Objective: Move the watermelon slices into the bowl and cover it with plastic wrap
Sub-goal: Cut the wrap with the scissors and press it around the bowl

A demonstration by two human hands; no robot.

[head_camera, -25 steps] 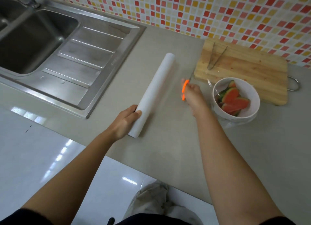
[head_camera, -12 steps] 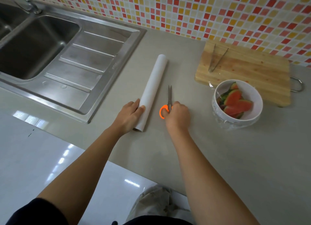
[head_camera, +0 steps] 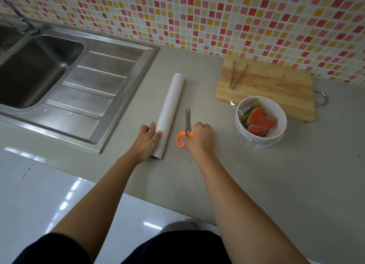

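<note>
Watermelon slices (head_camera: 260, 123) lie in the bowl (head_camera: 263, 143) on the desk (head_camera: 276, 184), beside the board (head_camera: 276, 92). Clear film (head_camera: 233, 104) shows at the rim and crinkles round the wall, so the cover looks done, though how tightly it seals is hard to tell. The left hand (head_camera: 147, 143) holds the roll's (head_camera: 171, 105) near end, thumb on top. The right hand (head_camera: 200, 139) curls over the scissors' (head_camera: 187, 121) orange handles, blades flat on the desk. Probably only letting go remains.

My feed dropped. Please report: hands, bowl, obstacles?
Left hand holds wrap roll. Right hand grips scissors. Slices in bowl, film around rim. Nothing between hands and bowl.
</note>
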